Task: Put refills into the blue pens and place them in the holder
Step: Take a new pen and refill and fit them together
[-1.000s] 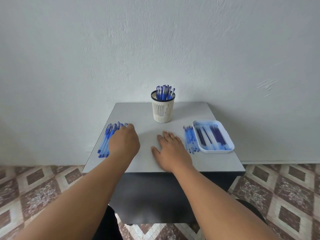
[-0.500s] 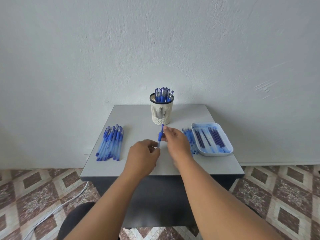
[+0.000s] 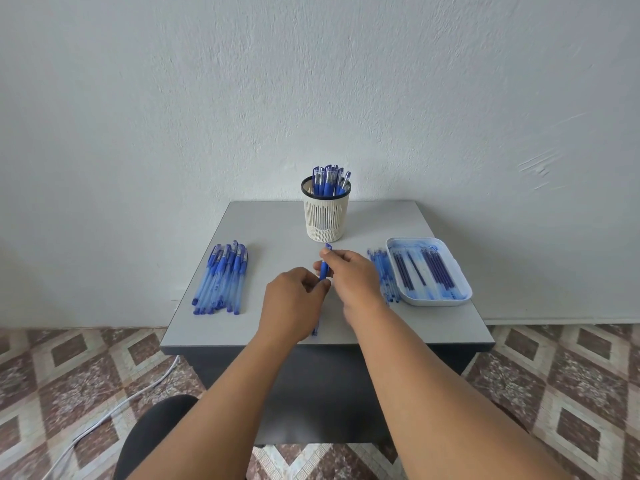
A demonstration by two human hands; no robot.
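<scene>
Over the middle of the grey table (image 3: 277, 230) both hands hold one blue pen (image 3: 324, 267). My right hand (image 3: 349, 275) pinches its blue cap end. My left hand (image 3: 294, 304) grips the lower barrel, whose tip pokes out below the hand. A white slotted holder (image 3: 325, 218) with several blue pens stands at the back centre. A pile of blue pens (image 3: 223, 277) lies on the left. A white tray (image 3: 460, 296) with dark refills (image 3: 424, 270) sits on the right, with more pen parts (image 3: 382, 277) lying beside it.
The table stands against a white wall. Its front edge runs just under my forearms. A tiled floor lies below, with a white cable (image 3: 114, 408) at the left and a dark seat (image 3: 156, 434) near my body.
My left hand took a pen from the left pile and brought it to the middle. My right hand lifted off the table and took hold of its upper end.
</scene>
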